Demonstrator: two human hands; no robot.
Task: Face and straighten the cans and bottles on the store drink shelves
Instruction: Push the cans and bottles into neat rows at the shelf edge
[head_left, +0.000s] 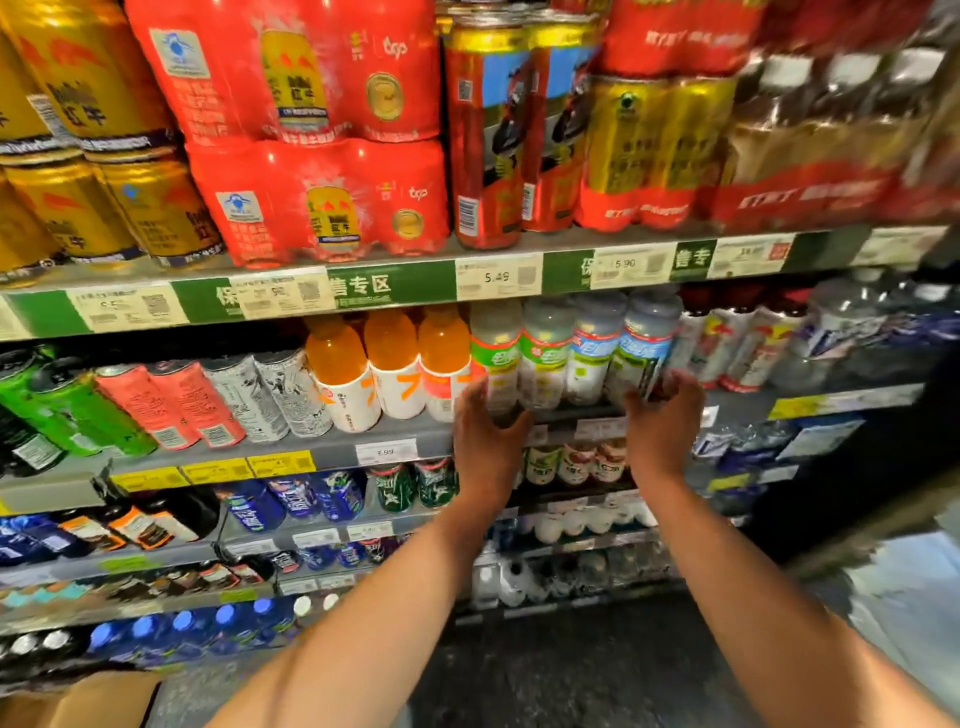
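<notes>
Mid-facing, second shelf: right hand (662, 410) gripping tilted blue-label bottle (641, 353) at one o'clock, left hand (485, 415) cupping green-label bottle (496, 358); next, probably upright and label forward.

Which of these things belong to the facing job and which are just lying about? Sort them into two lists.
In the job:
- left hand on a green-label bottle
- right hand, its grip round a blue-label bottle
- orange bottles alongside
- cans on the same shelf

Just lying about:
- cardboard box at lower left
- price tags on the shelf edge
</notes>
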